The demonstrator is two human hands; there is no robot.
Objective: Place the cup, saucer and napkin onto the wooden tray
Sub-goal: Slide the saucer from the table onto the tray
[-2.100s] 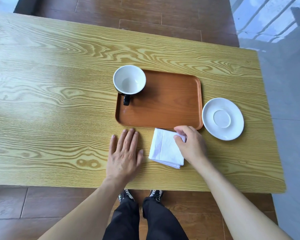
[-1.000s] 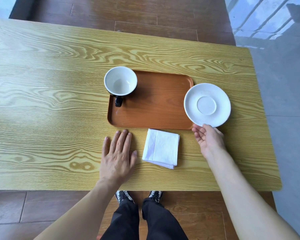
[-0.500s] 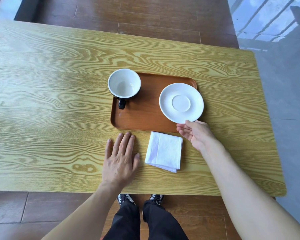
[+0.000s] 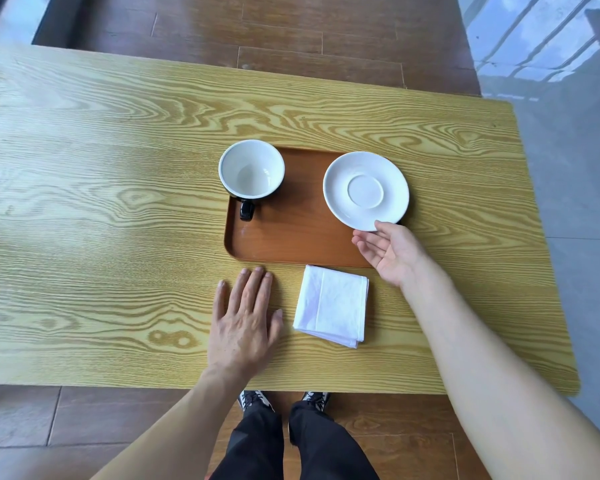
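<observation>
A brown wooden tray (image 4: 291,240) lies in the middle of the table. At its far left corner stands the cup (image 4: 252,169), white inside and black outside, with its handle towards me. The white saucer (image 4: 365,190) lies on the tray's right side, slightly over the right rim. Just in front of it is my right hand (image 4: 390,251), palm up with fingers apart and the thumb tip touching the saucer's near rim. The folded white napkin (image 4: 331,304) lies on the table in front of the tray. My left hand (image 4: 245,318) rests flat on the table, left of the napkin.
The yellow wood-grain table (image 4: 101,202) ends close to my body and at the right, past the tray. Beyond it are a brown plank floor (image 4: 309,36) and grey tiles (image 4: 575,209). My legs and shoes show under the near edge.
My right hand left the napkin, picked the saucer up from the table right of the tray, carried it left onto the tray and opened. The left hand stayed flat.
</observation>
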